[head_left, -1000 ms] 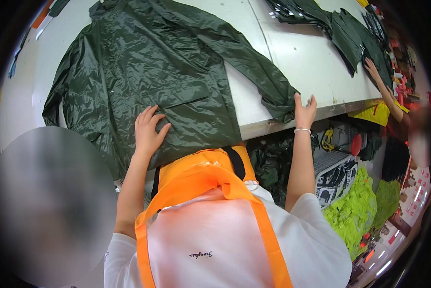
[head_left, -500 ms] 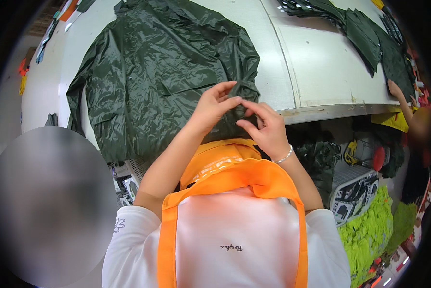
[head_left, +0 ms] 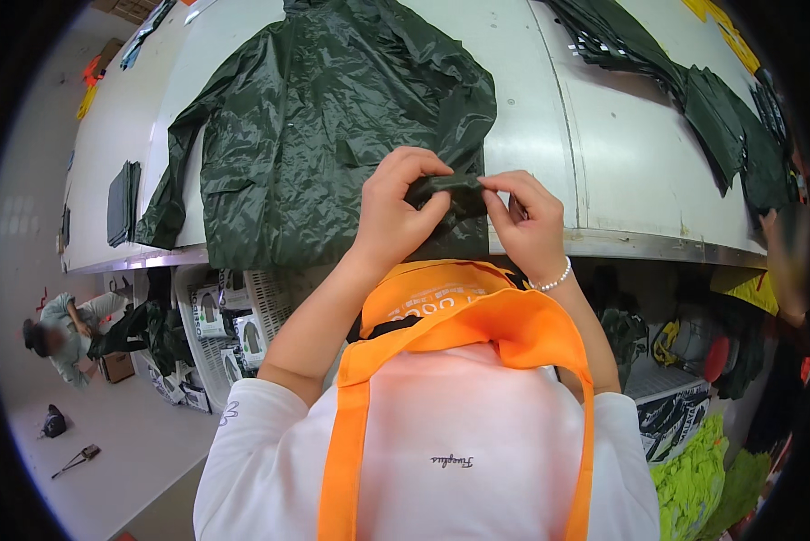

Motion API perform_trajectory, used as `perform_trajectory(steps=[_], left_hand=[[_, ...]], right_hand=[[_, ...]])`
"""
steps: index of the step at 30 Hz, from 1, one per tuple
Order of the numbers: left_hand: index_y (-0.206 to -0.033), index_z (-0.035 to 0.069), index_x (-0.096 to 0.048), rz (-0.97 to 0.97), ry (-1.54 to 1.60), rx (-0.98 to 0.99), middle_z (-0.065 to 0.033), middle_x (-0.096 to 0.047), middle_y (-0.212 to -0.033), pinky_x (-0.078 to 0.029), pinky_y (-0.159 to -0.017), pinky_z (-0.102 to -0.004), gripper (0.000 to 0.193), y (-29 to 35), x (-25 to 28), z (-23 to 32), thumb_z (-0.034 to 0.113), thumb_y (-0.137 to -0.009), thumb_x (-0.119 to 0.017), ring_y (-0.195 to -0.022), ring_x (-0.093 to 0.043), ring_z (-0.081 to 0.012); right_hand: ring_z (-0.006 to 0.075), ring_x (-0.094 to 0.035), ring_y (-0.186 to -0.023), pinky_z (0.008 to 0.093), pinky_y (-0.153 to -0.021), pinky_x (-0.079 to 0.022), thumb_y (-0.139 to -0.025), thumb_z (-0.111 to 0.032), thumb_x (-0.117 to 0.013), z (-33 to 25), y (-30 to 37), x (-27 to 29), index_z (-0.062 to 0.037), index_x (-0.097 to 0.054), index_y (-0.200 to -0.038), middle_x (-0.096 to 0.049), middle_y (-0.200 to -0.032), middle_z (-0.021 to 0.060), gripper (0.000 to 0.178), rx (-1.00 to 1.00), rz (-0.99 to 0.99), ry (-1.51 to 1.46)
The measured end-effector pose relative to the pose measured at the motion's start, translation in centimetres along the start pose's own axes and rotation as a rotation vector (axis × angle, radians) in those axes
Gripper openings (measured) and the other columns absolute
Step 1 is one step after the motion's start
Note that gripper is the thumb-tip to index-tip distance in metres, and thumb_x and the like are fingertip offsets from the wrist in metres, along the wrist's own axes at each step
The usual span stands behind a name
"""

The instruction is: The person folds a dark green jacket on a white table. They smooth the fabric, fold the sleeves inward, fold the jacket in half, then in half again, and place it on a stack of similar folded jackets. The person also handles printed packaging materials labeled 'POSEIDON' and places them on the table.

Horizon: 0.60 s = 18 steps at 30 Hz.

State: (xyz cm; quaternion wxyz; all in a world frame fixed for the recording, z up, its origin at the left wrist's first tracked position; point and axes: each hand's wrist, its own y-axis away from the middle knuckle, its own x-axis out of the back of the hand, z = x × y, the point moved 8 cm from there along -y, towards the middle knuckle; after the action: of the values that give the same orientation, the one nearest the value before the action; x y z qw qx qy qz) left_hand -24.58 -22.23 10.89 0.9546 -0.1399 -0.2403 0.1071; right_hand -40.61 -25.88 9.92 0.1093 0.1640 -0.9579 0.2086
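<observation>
A dark green rain jacket point(head_left: 288, 144) lies spread out on the white table in front of me, with its hem at the near edge. Its right-hand sleeve is brought down toward me, and both hands are at the sleeve's end point(head_left: 455, 187). My left hand point(head_left: 398, 200) grips this cuff between thumb and fingers. My right hand point(head_left: 529, 221), a beaded bracelet at its wrist, pinches the cuff's other edge. The cuff is stretched sideways between the two hands, above the jacket's lower corner.
Folded dark green garments point(head_left: 621, 45) lie at the far right, near another person's arm point(head_left: 784, 261). A small folded dark piece point(head_left: 124, 203) sits on the left. Below the table are a white basket point(head_left: 270, 302) of packaged garments and lime-green clothing point(head_left: 689, 478). A person point(head_left: 71, 325) is at the left.
My hands have drawn apart, and the cuff is now pulled out sideways between them. The view has shifted left, and the large blurred shape at the lower left is gone.
</observation>
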Motion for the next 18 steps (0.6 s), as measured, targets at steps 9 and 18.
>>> perform_trajectory(steps=[9,18], left_hand=[[-0.080,0.004,-0.060,0.079,-0.139,-0.265,-0.0061,-0.061,-0.076,-0.047,-0.064,-0.0262,0.021,-1.3,0.5,2.8,-0.006,-0.063,-0.069,-0.069,-0.059,-0.0182],[-0.079,0.005,-0.060,0.033,-0.135,-0.354,-0.0059,-0.061,-0.077,-0.046,-0.062,-0.0272,0.022,-2.5,-0.1,3.7,-0.005,-0.062,-0.070,-0.069,-0.059,-0.0203]], right_hand=[[0.0200,-0.058,-0.070,0.0286,-0.064,-0.047,-0.088,-0.018,-0.058,-1.0,-1.0,1.2,-0.0042,-0.047,-0.106,-0.056,-0.088,0.0098,0.025,-0.163,-0.262,0.103],[0.0225,-0.059,-0.072,0.0281,-0.064,-0.049,-0.085,-0.013,-0.061,-1.7,-2.7,0.9,-0.0016,-0.053,-0.091,-0.055,-0.085,0.0098,0.015,-0.149,-0.296,0.066]])
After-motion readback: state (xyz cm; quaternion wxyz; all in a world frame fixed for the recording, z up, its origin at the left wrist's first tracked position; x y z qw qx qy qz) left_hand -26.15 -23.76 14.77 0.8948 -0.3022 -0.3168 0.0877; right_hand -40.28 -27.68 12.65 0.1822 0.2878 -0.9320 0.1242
